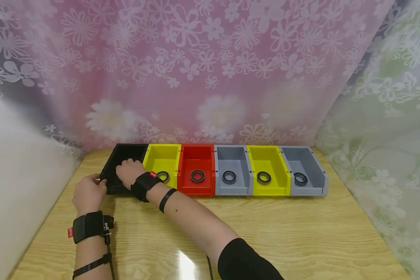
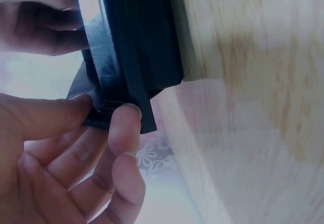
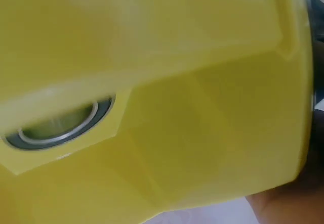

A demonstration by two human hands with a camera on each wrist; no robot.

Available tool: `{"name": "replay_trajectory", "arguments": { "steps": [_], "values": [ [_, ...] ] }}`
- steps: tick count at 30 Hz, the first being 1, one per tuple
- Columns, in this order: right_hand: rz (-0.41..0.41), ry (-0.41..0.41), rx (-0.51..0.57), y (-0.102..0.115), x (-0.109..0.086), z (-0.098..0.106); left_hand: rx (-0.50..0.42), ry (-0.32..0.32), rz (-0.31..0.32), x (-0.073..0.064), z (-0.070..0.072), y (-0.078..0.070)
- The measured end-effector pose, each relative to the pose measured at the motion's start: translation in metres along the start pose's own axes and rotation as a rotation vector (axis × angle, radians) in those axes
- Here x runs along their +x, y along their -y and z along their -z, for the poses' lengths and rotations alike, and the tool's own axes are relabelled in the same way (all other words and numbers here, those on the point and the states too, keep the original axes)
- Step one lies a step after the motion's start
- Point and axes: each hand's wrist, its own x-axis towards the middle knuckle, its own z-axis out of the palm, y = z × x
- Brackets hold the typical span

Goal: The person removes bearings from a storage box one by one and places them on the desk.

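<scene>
My left hand [image 1: 89, 194] pinches the front left corner of a black bin [image 1: 129, 151], the leftmost in a row. In the left wrist view, the thumb and index finger press on either side of its edge [image 2: 106, 57]. My right hand [image 1: 130, 173] reaches into that same bin with bent fingers. Whether anything is between its fingertips stays hidden. Beside the right wrist stands a yellow bin [image 1: 162, 155] with a black-and-silver ball bearing [image 1: 167, 179] inside. The right wrist view is mostly filled by this yellow bin [image 3: 212, 128] and part of its bearing [image 3: 45, 146].
To the right, joined in the row, are a red bin [image 1: 197, 153], a grey bin [image 1: 231, 155], another yellow bin [image 1: 265, 155] and a grey bin [image 1: 297, 153]. One bearing lies in each. The row stands on a wooden table [image 1: 266, 233] before a floral curtain [image 1: 210, 77].
</scene>
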Motion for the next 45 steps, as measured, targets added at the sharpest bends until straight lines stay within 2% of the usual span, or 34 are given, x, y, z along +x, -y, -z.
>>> {"name": "replay_trajectory", "arguments": {
  "steps": [7, 11, 16, 19, 24, 31, 36, 45],
  "values": [
    [0.043, -0.066, 0.034, -0.006, -0.010, 0.018, 0.000, 0.001, -0.010, 0.001, 0.003, -0.002],
    [0.074, -0.080, 0.109, -0.006, -0.015, 0.028, -0.006, 0.000, -0.007, 0.000, 0.004, 0.002],
    [0.123, -0.093, 0.194, -0.003, -0.035, 0.034, -0.011, 0.018, 0.009, -0.004, 0.006, 0.009],
    [0.145, -0.107, 0.200, -0.001, -0.049, 0.034, -0.009, 0.028, 0.004, -0.005, 0.006, 0.011],
    [0.196, -0.114, 0.169, 0.005, -0.071, 0.030, -0.018, 0.041, 0.001, -0.005, 0.006, 0.015],
    [0.236, -0.052, 0.188, 0.015, -0.094, 0.020, -0.011, 0.049, -0.017, -0.004, 0.008, 0.015],
    [0.264, -0.011, 0.220, 0.018, -0.102, 0.011, -0.004, 0.050, -0.030, -0.003, 0.009, 0.013],
    [0.266, 0.006, 0.173, 0.024, -0.105, -0.015, 0.015, 0.113, -0.004, -0.002, 0.009, 0.004]
  ]
}}
